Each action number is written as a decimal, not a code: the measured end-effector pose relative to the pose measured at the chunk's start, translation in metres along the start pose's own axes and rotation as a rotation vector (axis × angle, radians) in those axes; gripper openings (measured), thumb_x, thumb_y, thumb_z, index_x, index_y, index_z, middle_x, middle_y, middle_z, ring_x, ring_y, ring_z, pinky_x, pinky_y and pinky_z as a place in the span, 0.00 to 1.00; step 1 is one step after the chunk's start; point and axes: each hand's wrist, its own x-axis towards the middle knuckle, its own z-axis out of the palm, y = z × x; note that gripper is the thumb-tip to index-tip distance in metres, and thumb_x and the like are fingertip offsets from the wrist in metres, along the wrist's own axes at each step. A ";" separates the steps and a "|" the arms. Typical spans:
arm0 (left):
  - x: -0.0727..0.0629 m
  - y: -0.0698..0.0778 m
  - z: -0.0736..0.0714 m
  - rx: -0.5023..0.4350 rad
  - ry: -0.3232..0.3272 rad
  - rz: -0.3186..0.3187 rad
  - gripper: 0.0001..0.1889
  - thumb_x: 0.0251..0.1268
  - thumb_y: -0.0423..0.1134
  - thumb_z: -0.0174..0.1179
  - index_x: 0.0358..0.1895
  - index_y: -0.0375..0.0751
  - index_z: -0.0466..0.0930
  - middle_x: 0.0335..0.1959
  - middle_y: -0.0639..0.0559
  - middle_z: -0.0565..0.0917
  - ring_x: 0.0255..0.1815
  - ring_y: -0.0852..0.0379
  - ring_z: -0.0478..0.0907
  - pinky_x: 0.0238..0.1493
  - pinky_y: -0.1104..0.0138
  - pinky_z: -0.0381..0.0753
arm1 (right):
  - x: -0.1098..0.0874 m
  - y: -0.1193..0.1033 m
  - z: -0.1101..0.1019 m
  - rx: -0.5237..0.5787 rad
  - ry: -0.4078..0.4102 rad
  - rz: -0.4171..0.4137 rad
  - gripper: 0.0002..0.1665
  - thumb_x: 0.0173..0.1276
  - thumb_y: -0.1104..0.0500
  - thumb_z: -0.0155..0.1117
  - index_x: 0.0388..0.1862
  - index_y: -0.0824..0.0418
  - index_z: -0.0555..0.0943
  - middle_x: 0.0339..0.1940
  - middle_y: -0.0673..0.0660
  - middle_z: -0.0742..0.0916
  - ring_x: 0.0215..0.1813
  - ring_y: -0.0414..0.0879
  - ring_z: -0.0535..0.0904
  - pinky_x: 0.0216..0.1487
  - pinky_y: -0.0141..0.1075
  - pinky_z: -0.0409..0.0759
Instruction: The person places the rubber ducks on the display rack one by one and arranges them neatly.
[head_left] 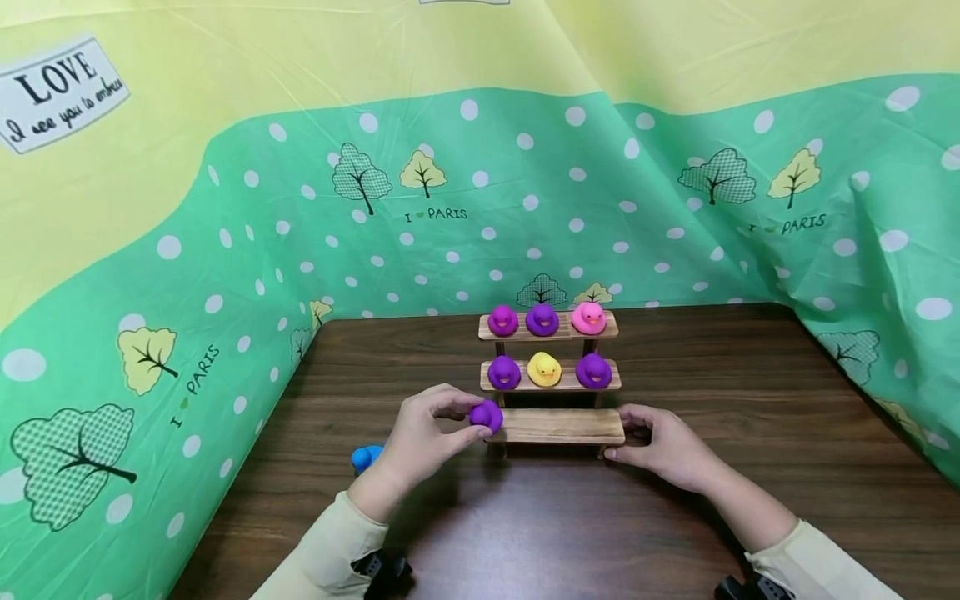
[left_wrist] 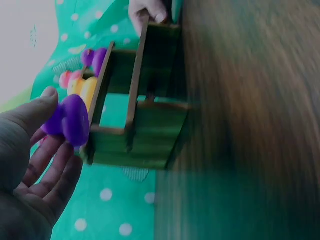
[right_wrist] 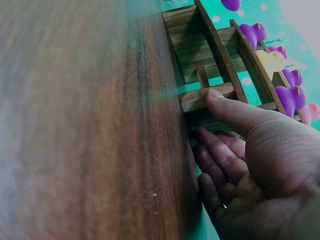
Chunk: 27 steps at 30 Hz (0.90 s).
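My left hand (head_left: 420,437) pinches a purple rubber duck (head_left: 486,417) between thumb and fingers, at the left end of the bottom step of a three-tier wooden display stand (head_left: 562,425). In the left wrist view this purple duck (left_wrist: 75,120) is held up beside the stand. At the stand's right end is my right hand (head_left: 667,450), its thumb (right_wrist: 217,97) against the front edge of the end leg and its fingers behind. The middle step carries a yellow duck (head_left: 544,369) between two purple ones. On the top step, a pink duck (head_left: 588,318) stands right of two purple ducks.
A blue toy (head_left: 366,458) lies on the dark wooden table (head_left: 540,525), partly hidden by my left wrist. Green and yellow printed cloth (head_left: 525,200) hangs behind the table and along both sides.
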 end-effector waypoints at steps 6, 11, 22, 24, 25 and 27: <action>0.007 0.010 0.031 0.047 0.042 -0.051 0.16 0.55 0.39 0.82 0.47 0.44 0.91 0.42 0.60 0.87 0.42 0.61 0.86 0.45 0.68 0.88 | -0.001 -0.002 0.001 0.008 -0.001 -0.002 0.31 0.60 0.50 0.84 0.59 0.61 0.83 0.49 0.52 0.89 0.53 0.48 0.84 0.52 0.39 0.82; 0.010 0.016 0.051 0.094 0.033 -0.028 0.16 0.55 0.41 0.82 0.46 0.44 0.91 0.44 0.58 0.88 0.42 0.61 0.86 0.45 0.69 0.88 | -0.002 -0.004 0.001 0.026 -0.004 -0.010 0.32 0.60 0.51 0.84 0.59 0.63 0.83 0.50 0.52 0.89 0.53 0.48 0.84 0.52 0.38 0.83; 0.016 0.019 0.083 0.213 0.025 0.053 0.17 0.56 0.45 0.82 0.48 0.47 0.92 0.41 0.62 0.88 0.44 0.64 0.84 0.47 0.74 0.82 | -0.002 -0.004 -0.001 0.012 -0.002 -0.021 0.30 0.61 0.51 0.83 0.58 0.61 0.84 0.49 0.51 0.90 0.52 0.47 0.84 0.52 0.38 0.82; 0.018 0.019 0.089 0.213 0.021 0.068 0.17 0.56 0.45 0.82 0.48 0.48 0.92 0.41 0.62 0.88 0.45 0.66 0.83 0.47 0.75 0.82 | -0.002 -0.004 -0.001 0.015 0.000 -0.023 0.31 0.60 0.51 0.84 0.58 0.61 0.84 0.49 0.51 0.90 0.53 0.47 0.84 0.52 0.37 0.82; 0.020 0.019 0.091 0.208 0.019 0.073 0.17 0.56 0.45 0.82 0.48 0.48 0.92 0.42 0.62 0.88 0.45 0.67 0.83 0.47 0.76 0.82 | -0.002 -0.004 -0.001 0.017 0.001 -0.024 0.31 0.60 0.51 0.84 0.58 0.62 0.84 0.49 0.51 0.90 0.53 0.47 0.84 0.52 0.37 0.82; 0.023 0.020 0.096 0.209 0.018 0.088 0.17 0.56 0.44 0.82 0.48 0.47 0.92 0.42 0.61 0.88 0.46 0.68 0.83 0.47 0.76 0.82 | -0.002 -0.004 -0.001 0.018 -0.003 -0.033 0.31 0.61 0.51 0.83 0.59 0.63 0.83 0.49 0.52 0.90 0.53 0.47 0.84 0.52 0.38 0.83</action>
